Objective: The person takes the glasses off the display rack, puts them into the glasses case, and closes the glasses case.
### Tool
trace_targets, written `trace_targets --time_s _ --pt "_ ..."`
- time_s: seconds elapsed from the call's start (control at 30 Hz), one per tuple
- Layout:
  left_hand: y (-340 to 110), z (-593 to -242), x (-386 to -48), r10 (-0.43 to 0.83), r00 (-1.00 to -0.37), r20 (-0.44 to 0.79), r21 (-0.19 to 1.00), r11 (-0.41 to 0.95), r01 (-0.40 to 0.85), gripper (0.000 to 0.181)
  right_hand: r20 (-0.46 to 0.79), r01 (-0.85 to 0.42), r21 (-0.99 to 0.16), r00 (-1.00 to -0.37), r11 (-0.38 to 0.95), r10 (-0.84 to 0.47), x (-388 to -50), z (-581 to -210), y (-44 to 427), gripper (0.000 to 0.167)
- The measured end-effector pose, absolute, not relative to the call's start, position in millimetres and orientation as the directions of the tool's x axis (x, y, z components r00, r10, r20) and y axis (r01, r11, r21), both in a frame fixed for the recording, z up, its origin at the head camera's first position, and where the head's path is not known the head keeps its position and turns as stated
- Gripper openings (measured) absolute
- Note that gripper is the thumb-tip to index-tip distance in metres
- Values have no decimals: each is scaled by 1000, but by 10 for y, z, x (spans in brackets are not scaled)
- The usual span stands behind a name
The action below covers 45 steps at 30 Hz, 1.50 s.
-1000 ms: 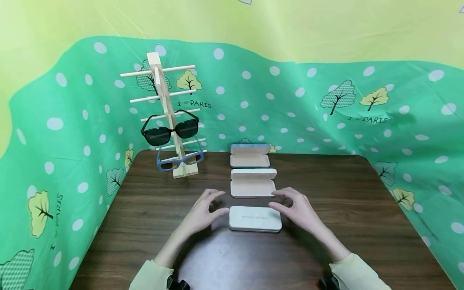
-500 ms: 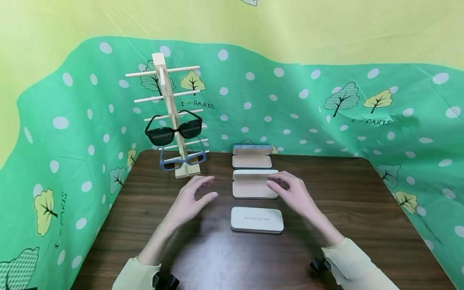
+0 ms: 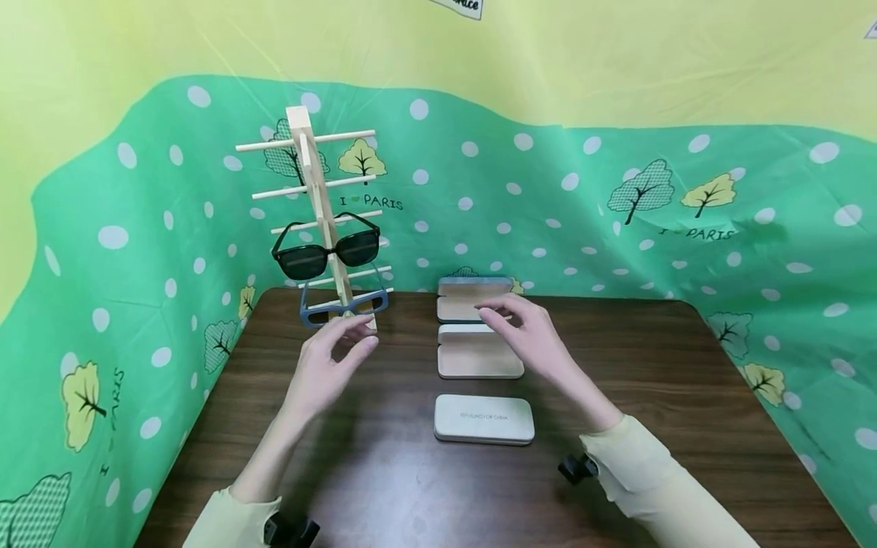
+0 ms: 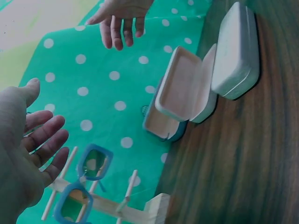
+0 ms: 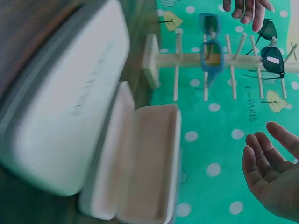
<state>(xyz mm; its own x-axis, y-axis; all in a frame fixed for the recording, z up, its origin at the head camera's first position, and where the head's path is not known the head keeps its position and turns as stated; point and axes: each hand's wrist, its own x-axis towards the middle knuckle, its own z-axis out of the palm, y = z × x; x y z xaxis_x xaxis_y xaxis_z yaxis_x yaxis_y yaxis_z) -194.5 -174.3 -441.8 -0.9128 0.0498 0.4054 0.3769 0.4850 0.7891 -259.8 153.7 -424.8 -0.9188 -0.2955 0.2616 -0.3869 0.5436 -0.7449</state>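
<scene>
My left hand (image 3: 327, 367) is in the air just in front of the blue-framed glasses (image 3: 351, 307), fingers loosely bent and holding nothing. Those glasses hang low on a wooden display rack (image 3: 301, 122); black sunglasses (image 3: 304, 262) hang above them. My right hand (image 3: 530, 335) hovers over the open white glasses case (image 3: 478, 362), its fingers relaxed and free of any object. Behind that case stands another open case (image 3: 455, 308) with a blue outside, partly covered by the right hand. Nearest me lies a closed white glasses case (image 3: 483, 418) with small lettering on its lid.
The rack's upper wooden pegs (image 3: 349, 137) stick out to both sides. A dark wood-grain table (image 3: 658, 380) carries everything. Behind it hangs a green and yellow cloth (image 3: 534, 190) with dots and trees.
Both hands have left the sides of the closed case. The left moved forward and left to the rack; the right moved forward over the open cases. The cases and glasses stay put.
</scene>
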Motion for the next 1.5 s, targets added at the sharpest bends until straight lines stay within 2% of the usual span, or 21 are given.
trace_targets --time_s 0.4,0.67,0.9,1.23,1.5 --pt "-1982 -4216 -2014 -13 -884 468 765 507 398 27 246 -371 -820 -916 435 -318 -2862 -3923 1196 32" --pt "-2103 -4032 -2058 -130 -879 458 772 549 321 23 218 -346 -865 -912 363 -348 -3012 -3804 1013 36" --pt "-2237 -3897 -2102 -242 -867 436 798 548 249 28 186 -284 -926 -916 247 -356 -3215 -3721 791 39" --pt "-2437 -3798 -2165 -427 -850 308 883 460 89 42 159 -245 -945 -922 215 -353 -3379 -3597 402 39" --pt "-2542 -3753 -2305 -444 -870 215 931 363 45 49 93 -180 -963 -921 202 -379 -3464 -3503 129 44"
